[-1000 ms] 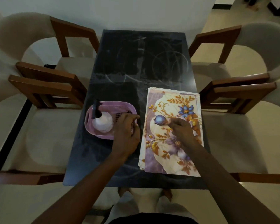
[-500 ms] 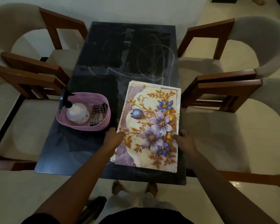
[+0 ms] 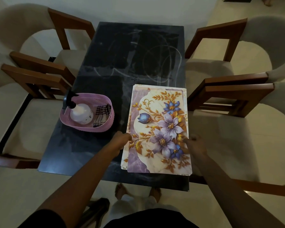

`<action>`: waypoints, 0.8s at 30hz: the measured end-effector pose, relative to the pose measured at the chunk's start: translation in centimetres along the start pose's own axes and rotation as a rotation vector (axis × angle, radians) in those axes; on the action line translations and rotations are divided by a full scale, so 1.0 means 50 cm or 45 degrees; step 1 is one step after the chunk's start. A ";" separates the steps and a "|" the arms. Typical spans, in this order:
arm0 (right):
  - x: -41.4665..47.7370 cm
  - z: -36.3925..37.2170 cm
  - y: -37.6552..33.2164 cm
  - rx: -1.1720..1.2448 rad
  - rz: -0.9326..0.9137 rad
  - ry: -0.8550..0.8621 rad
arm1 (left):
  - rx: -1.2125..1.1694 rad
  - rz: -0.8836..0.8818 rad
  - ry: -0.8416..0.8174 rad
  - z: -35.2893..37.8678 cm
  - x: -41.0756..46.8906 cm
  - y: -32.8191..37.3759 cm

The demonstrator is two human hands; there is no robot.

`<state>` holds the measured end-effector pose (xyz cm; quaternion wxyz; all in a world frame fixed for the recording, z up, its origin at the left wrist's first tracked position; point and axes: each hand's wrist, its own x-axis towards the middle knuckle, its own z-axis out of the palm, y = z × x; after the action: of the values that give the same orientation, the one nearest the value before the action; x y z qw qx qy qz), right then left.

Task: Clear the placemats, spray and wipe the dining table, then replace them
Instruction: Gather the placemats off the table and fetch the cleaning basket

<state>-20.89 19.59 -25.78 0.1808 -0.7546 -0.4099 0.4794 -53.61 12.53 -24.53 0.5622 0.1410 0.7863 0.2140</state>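
Stack of rectangular floral placemats [image 3: 158, 129] (purple and blue flowers, gold leaves, cream and lilac ground) lies flat on the near right part of the dark glossy marble-pattern dining table [image 3: 130, 55], long side running away from the person. Lower mats peek out at the left and bottom edges, so the stack is slightly misaligned. Left hand [image 3: 121, 142] is at the stack's left edge, fingers curled and pinching that edge. Right hand [image 3: 197, 146] is at the stack's right edge, fingertips touching it; it's blurred, so I can't tell if it actually grips. Pink perforated plastic basket [image 3: 89, 129] sits on the near left of the table, apart from the mats. Inside it: white spray bottle with black trigger head [image 3: 81, 113] on the left, upright, and black-and-white checked cloth [image 3: 102, 115] bunched on the right. Far half of the tabletop shows pale curved smear marks [image 3: 155, 63]. Wooden-framed chairs with cream cushions [image 3: 229, 94] are tucked along both long sides.
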 end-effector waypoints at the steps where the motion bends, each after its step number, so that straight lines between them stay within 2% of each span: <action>1: -0.001 -0.004 -0.002 0.032 -0.005 -0.017 | -0.007 0.001 -0.001 0.001 0.001 0.000; 8: -0.018 -0.019 -0.017 0.378 0.040 -0.335 | -0.012 0.014 0.004 0.010 0.000 -0.008; 14: -0.057 -0.049 -0.035 0.578 -0.026 -0.500 | -0.022 0.041 0.053 0.008 -0.028 0.002; 20: -0.093 -0.073 -0.022 0.672 -0.061 -0.594 | -0.201 0.329 0.107 -0.005 -0.094 0.045; 24: -0.135 -0.072 -0.045 0.727 -0.126 -0.658 | -0.287 0.488 0.213 -0.041 -0.128 0.053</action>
<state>-20.15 16.04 -18.69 0.2974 -0.5074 -0.3280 0.7393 -53.52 11.51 -17.39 0.4563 0.2057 0.7603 0.4140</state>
